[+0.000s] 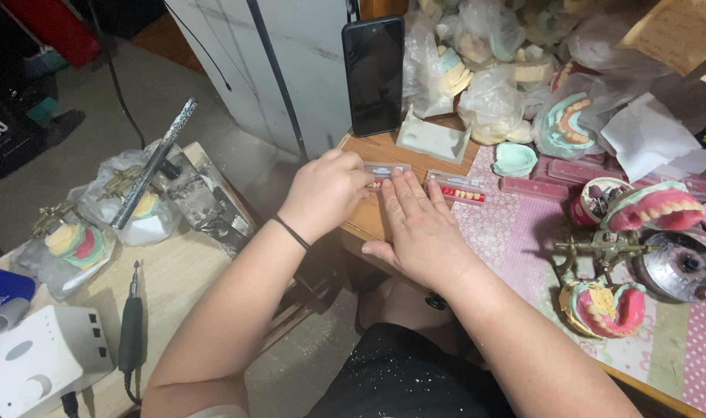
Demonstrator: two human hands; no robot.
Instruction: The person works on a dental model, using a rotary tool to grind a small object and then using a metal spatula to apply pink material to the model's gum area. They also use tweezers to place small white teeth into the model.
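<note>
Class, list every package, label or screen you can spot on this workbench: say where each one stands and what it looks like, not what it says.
Phone: upright against the wall, dark blank screen.
Tooth card: flat clear strip with a label, at the left hand and right hand fingertips.
Second tooth card: beside it, red base.
Plastic bags: clear, piled behind, holding dental casts.
</note>
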